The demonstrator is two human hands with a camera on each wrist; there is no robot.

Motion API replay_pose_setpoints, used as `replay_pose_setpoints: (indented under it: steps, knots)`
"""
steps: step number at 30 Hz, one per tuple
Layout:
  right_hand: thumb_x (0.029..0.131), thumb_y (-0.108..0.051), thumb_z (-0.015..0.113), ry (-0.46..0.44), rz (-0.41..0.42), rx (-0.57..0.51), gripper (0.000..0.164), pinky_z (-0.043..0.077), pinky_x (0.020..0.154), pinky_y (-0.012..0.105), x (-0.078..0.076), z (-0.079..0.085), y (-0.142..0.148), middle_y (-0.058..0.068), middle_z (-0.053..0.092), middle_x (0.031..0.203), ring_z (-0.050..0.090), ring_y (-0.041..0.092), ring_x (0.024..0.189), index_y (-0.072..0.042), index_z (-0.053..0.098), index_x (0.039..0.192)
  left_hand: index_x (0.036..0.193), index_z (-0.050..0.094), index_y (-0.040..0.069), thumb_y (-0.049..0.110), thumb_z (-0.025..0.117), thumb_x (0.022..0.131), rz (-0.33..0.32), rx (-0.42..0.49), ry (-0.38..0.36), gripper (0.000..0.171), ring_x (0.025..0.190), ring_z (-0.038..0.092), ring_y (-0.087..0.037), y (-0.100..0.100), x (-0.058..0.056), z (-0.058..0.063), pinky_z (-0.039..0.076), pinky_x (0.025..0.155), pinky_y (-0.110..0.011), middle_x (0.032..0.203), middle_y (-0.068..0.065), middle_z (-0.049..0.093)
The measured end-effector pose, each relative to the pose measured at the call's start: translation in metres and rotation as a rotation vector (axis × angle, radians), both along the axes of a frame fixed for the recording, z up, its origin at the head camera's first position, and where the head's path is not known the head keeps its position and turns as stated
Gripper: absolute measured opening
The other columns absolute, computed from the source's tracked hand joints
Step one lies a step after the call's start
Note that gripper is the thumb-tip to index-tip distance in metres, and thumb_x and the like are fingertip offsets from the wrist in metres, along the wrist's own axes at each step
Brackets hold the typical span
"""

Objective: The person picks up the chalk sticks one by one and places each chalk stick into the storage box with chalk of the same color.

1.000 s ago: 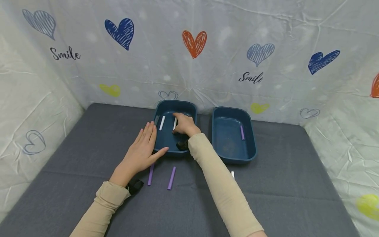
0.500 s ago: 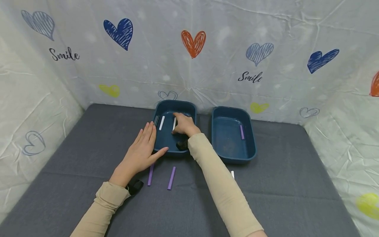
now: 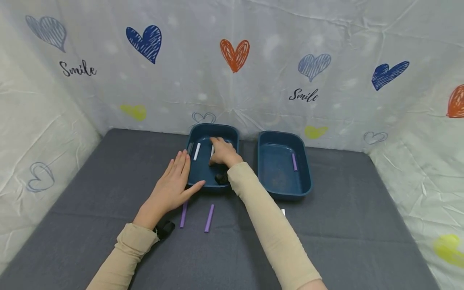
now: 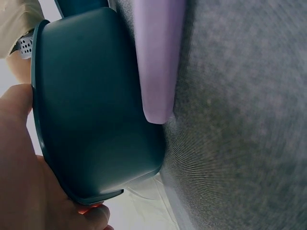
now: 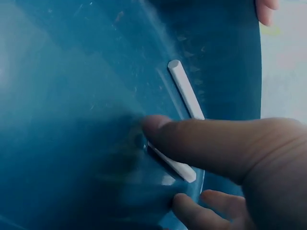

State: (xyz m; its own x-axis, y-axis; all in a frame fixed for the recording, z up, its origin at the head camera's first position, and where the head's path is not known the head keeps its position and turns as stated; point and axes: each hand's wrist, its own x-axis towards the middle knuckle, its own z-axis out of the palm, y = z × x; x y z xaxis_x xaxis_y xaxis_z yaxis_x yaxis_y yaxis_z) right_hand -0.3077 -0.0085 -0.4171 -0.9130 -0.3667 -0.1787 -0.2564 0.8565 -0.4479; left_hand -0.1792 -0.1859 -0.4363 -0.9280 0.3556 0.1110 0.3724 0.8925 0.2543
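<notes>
My left hand (image 3: 170, 183) lies along the left side of the left blue tray (image 3: 201, 174), fingers straight, thumb over the front rim. In the left wrist view, the thumb and fingers touch the tray's rim. My right hand (image 3: 224, 153) reaches into that tray, its thumb and fingers curled round a white chalk stick (image 3: 212, 150). In the right wrist view, the thumb covers one end of this chalk (image 5: 181, 170); fingertip contact at the other end is unclear. A second white chalk stick (image 3: 197, 152) lies left of it, inside the tray.
A second blue tray (image 3: 279, 171) stands to the right with one purple chalk stick (image 3: 294, 162) in it. Two purple chalk sticks, one left (image 3: 183, 215) and one right (image 3: 209, 218), lie on the grey cloth in front. A white chalk stick (image 3: 283, 212) is partly behind the right sleeve.
Both hands stay where they were at the left tray. The head view has shifted very slightly.
</notes>
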Motion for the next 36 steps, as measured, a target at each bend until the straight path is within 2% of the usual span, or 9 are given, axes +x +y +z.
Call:
replay_pose_setpoints:
  steps: [8,16,21,27,34,36]
  knots:
    - [0.082,-0.019,0.082,-0.064,0.011,-0.102,0.088,0.038,0.11,0.05,0.001,0.007,0.001,0.014,0.03,0.158,0.036,0.036,0.14,-0.016,0.034,0.156,0.155,0.007,-0.008,0.066,0.038,0.099,0.002,-0.004,0.001,0.098,0.151,-0.007,-0.032,-0.002,0.0,-0.003,0.002,0.121,-0.049,0.163,-0.023,-0.003]
    - [0.084,-0.02,0.081,-0.058,0.075,-0.132,0.089,0.037,0.111,0.046,0.005,0.025,0.008,0.015,0.028,0.159,0.031,0.031,0.144,-0.013,0.03,0.157,0.154,0.006,-0.01,0.065,0.039,0.099,0.012,-0.018,-0.023,0.099,0.151,-0.008,-0.032,-0.002,-0.001,-0.002,0.002,0.121,-0.05,0.163,-0.024,-0.004]
    - [0.085,-0.022,0.081,-0.047,0.072,-0.156,0.09,0.037,0.111,0.048,0.016,0.038,0.015,0.012,0.027,0.16,0.028,0.031,0.146,-0.016,0.028,0.158,0.154,0.006,-0.01,0.065,0.039,0.099,0.015,-0.023,-0.028,0.099,0.151,-0.009,-0.032,-0.001,0.0,0.0,0.002,0.121,-0.049,0.163,-0.024,-0.004]
    - [0.087,-0.022,0.079,-0.01,0.097,-0.211,0.087,0.034,0.113,0.051,0.033,0.053,0.026,0.012,0.028,0.16,0.027,0.033,0.146,-0.014,0.028,0.158,0.154,0.007,-0.009,0.066,0.038,0.098,0.016,-0.026,-0.03,0.099,0.151,-0.009,-0.031,-0.001,-0.001,0.0,0.002,0.121,-0.05,0.163,-0.023,-0.005]
    - [0.088,-0.025,0.078,0.041,0.102,-0.262,0.083,0.048,0.1,0.046,0.056,0.071,0.042,0.008,0.037,0.156,0.049,0.029,0.132,-0.014,0.033,0.156,0.155,0.007,-0.009,0.066,0.039,0.098,0.011,-0.016,-0.023,0.099,0.151,-0.009,-0.032,-0.001,-0.002,-0.001,0.002,0.121,-0.05,0.163,-0.023,-0.005]
    - [0.089,-0.025,0.077,0.048,0.092,-0.29,0.08,0.05,0.098,0.044,0.063,0.074,0.048,0.007,0.038,0.155,0.05,0.028,0.131,-0.015,0.034,0.155,0.155,0.007,-0.009,0.066,0.038,0.098,0.007,-0.017,-0.022,0.099,0.151,-0.008,-0.032,0.0,-0.003,-0.001,0.002,0.121,-0.05,0.163,-0.023,-0.005]
